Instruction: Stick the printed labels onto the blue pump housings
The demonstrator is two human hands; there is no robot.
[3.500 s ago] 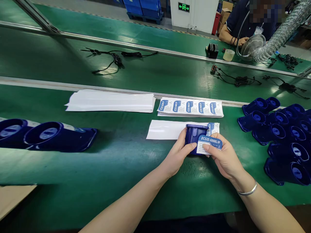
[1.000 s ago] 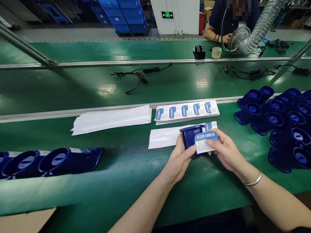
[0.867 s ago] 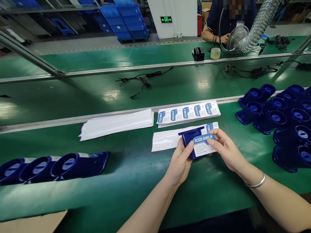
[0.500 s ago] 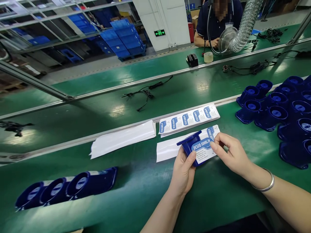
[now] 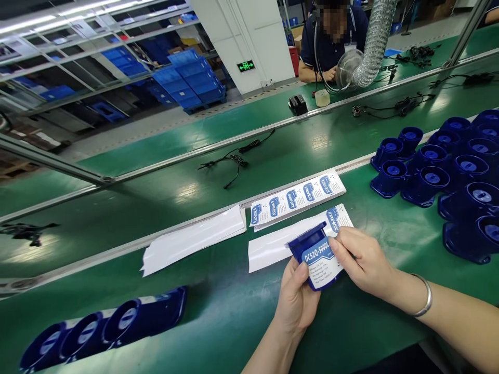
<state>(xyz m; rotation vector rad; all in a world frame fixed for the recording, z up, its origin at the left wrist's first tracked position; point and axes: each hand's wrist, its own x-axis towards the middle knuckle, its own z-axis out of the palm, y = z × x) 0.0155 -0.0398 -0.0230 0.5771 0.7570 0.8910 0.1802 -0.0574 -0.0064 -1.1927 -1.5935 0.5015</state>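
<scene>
My left hand (image 5: 298, 298) is closed around a dark blue plastic housing (image 5: 306, 244), held tilted above the green table. Across the housing's side lies a white and blue printed label (image 5: 319, 262) reading "DC52Q-5000L". My right hand (image 5: 360, 257) pinches the label's right part, thumb and forefinger against it; the fingers cover that end. Just behind the hands rests a label backing strip (image 5: 268, 252), mostly bare, with one label (image 5: 336, 218) at its right end. Farther back is a stack of label sheets (image 5: 298, 200).
Several blue housings (image 5: 432, 179) stand at the right, and a row of three housings (image 5: 125, 319) lies at the left. White blank sheets (image 5: 195, 239) lie by the table's rail. Black cables (image 5: 236, 158) rest beyond it. A co-worker (image 5: 335, 41) sits across, near a flexible duct (image 5: 374, 47).
The camera view has shifted slightly. My right fingers have moved farther across the label toward the housing, covering more of its print; the label now curves more around the housing.
</scene>
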